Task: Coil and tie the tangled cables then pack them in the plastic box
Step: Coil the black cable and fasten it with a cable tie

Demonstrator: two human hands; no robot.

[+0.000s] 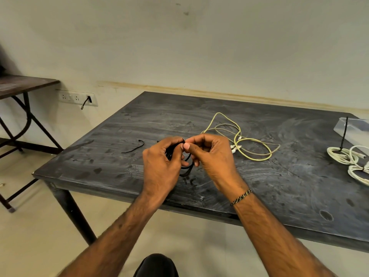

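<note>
Item: black cable (186, 168), coiled, above the table's (279, 188) near edge, left hand (160, 166) curled round the loops, right hand (211, 154) pinching a tie end; risk, as judged: loosened grip lets coil spring open untied.

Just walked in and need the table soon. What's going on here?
A person is bundling cables. Both hands, left hand and right hand, hold a coiled black cable above the dark table. A yellow cable lies loose; white coils sit tied near the plastic box.
</note>
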